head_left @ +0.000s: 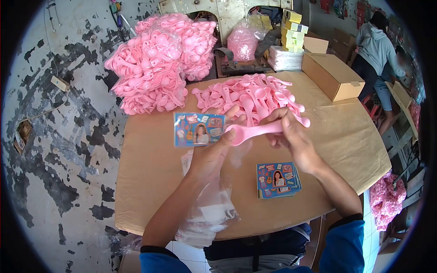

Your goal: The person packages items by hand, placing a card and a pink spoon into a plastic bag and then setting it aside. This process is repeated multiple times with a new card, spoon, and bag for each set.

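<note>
Pinched in my right hand (293, 141) is a pink double-ended spoon (257, 131), held level above the table. Its larger bowl meets the thumb of my left hand (216, 148). A blue printed card (199, 129) in a clear sleeve sits at the fingers of my left hand, which are closed on it. Below that hand, clear plastic bags (205, 214) lie spread toward the table's near edge. A stack of similar blue cards (277, 180) rests on the brown table covering (150, 182), right of the bags. Behind my hands is a loose pile of pink spoons (248, 98).
Large bags of pink spoons (159, 59) stand at the back left. A cardboard box (332, 75), yellow boxes (292, 34) and white packs (285, 58) are at the back right. Beyond the table's right side, a person in grey (378, 45) leans near another person.
</note>
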Available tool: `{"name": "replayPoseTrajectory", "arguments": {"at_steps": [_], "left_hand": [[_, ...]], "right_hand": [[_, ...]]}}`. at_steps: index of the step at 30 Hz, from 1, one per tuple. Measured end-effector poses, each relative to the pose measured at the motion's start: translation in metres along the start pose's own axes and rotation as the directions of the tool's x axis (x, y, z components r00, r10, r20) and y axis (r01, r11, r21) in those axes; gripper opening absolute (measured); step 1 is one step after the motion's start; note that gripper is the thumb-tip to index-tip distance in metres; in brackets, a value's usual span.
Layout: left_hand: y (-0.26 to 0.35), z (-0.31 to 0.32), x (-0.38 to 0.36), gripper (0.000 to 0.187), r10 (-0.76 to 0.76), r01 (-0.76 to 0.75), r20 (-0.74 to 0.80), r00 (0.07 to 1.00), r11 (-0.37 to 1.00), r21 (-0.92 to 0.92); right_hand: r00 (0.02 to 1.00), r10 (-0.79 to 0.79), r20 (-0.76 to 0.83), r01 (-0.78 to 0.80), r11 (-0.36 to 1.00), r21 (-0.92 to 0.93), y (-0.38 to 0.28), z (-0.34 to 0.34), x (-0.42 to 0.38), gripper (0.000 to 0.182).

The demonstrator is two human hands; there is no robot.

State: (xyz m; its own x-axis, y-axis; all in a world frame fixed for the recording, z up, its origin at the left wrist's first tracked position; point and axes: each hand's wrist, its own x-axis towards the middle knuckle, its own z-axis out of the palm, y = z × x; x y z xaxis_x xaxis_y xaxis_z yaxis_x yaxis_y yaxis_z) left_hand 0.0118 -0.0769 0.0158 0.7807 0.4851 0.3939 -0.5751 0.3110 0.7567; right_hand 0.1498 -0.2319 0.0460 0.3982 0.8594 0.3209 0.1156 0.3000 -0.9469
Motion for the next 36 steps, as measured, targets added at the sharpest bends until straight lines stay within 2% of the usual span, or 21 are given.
{"name": "replayPoseTrajectory", "arguments": {"at_steps": [1,2,5,6,9,10,12,13,16,19,20,23,24,27,28,30,31,32,33,35,36], "left_hand": [[0.0,0.0,0.0,0.056,0.007,-0.007,-0.001,1.0,1.0,-0.007],[0.0,0.0,-0.001,0.054,0.014,-0.014,-0.001,1.0,1.0,-0.014],[0.003,-0.001,0.0,0.051,0.064,-0.064,0.011,0.998,0.998,-0.014],[0.004,-0.001,0.001,0.05,0.087,-0.086,0.016,0.996,0.996,-0.014],[0.003,0.0,0.004,0.048,0.128,-0.126,0.089,0.988,0.992,-0.025],[0.004,0.0,0.003,0.049,0.11,-0.115,0.082,0.991,0.991,0.062],[0.005,0.0,0.001,0.051,0.072,-0.086,0.067,0.995,0.969,0.232],[0.004,-0.001,0.0,0.051,0.067,-0.084,0.085,0.994,0.973,0.215],[-0.003,-0.006,0.0,0.051,0.058,-0.079,0.121,0.991,0.981,0.178],[-0.006,-0.003,-0.001,0.055,0.042,-0.062,0.124,0.991,0.985,0.162],[-0.005,0.002,-0.003,0.057,0.019,-0.038,0.129,0.991,0.988,0.153],[-0.005,-0.004,-0.001,0.062,0.002,-0.022,0.209,0.978,0.995,0.093],[-0.003,-0.009,0.001,0.065,0.007,-0.025,0.246,0.969,0.997,0.07],[0.008,-0.019,0.009,0.074,-0.097,0.093,0.061,0.993,0.994,0.052],[0.016,-0.022,0.011,0.077,-0.139,0.128,0.058,0.989,0.977,0.169],[0.019,-0.029,0.015,0.076,-0.114,0.142,-0.108,0.988,0.941,0.306],[0.02,-0.031,0.016,0.075,-0.09,0.156,-0.188,0.978,0.916,0.37],[0.02,-0.032,0.017,0.066,-0.058,0.146,-0.212,0.976,0.892,0.428],[0.019,-0.031,0.016,0.066,-0.051,0.135,-0.179,0.983,0.859,0.493],[0.018,-0.029,0.017,0.067,-0.038,0.097,-0.108,0.993,0.783,0.615],[0.017,-0.027,0.016,0.067,-0.064,0.098,-0.078,0.995,0.791,0.603]], "right_hand": [[0.999,-0.013,0.053,0.013,1.0,-0.006,0.002,0.006,-0.001,0.028],[0.994,-0.081,0.073,0.084,0.996,-0.041,0.007,0.011,-0.002,0.023],[0.984,-0.153,-0.095,0.14,0.981,-0.133,0.004,0.018,0.0,0.017],[0.972,-0.202,-0.12,0.19,0.976,-0.109,0.009,0.013,0.003,0.012],[0.978,-0.152,-0.146,0.154,0.988,-0.001,0.007,0.001,0.005,0.012],[0.971,-0.183,-0.153,0.189,0.981,0.028,0.01,0.001,0.007,0.014],[0.987,-0.12,-0.102,0.122,0.992,0.011,0.008,-0.003,0.004,0.016],[0.993,-0.088,-0.079,0.089,0.996,0.003,0.006,-0.005,0.003,0.017],[0.99,0.075,-0.12,-0.057,0.988,0.147,-0.003,0.009,-0.001,0.02],[0.996,-0.031,0.086,0.02,0.991,0.129,0.005,0.017,-0.004,0.019],[0.986,-0.132,0.106,0.129,0.991,0.035,0.007,0.024,-0.003,0.02],[0.999,-0.049,0.024,0.049,0.999,0.009,0.005,0.029,0.005,0.02],[1.0,-0.022,-0.022,0.021,0.999,-0.051,0.004,0.022,0.009,0.017],[0.975,-0.218,-0.046,0.193,0.929,-0.315,-0.026,-0.003,0.023,0.012],[0.973,-0.226,-0.045,0.195,0.909,-0.367,-0.039,-0.009,0.027,0.012],[0.969,-0.243,-0.043,0.195,0.861,-0.471,-0.059,-0.018,0.033,0.013],[0.954,-0.298,0.041,0.253,0.723,-0.643,-0.057,-0.019,0.036,0.014],[0.934,-0.332,0.132,0.305,0.548,-0.779,-0.052,-0.018,0.039,0.016],[0.912,-0.346,0.223,0.345,0.347,-0.872,-0.049,-0.017,0.041,0.017],[0.911,-0.389,0.139,0.309,0.417,-0.855,-0.054,-0.012,0.045,0.018],[0.893,-0.438,0.101,0.316,0.451,-0.834,-0.055,-0.012,0.048,0.018]]}}
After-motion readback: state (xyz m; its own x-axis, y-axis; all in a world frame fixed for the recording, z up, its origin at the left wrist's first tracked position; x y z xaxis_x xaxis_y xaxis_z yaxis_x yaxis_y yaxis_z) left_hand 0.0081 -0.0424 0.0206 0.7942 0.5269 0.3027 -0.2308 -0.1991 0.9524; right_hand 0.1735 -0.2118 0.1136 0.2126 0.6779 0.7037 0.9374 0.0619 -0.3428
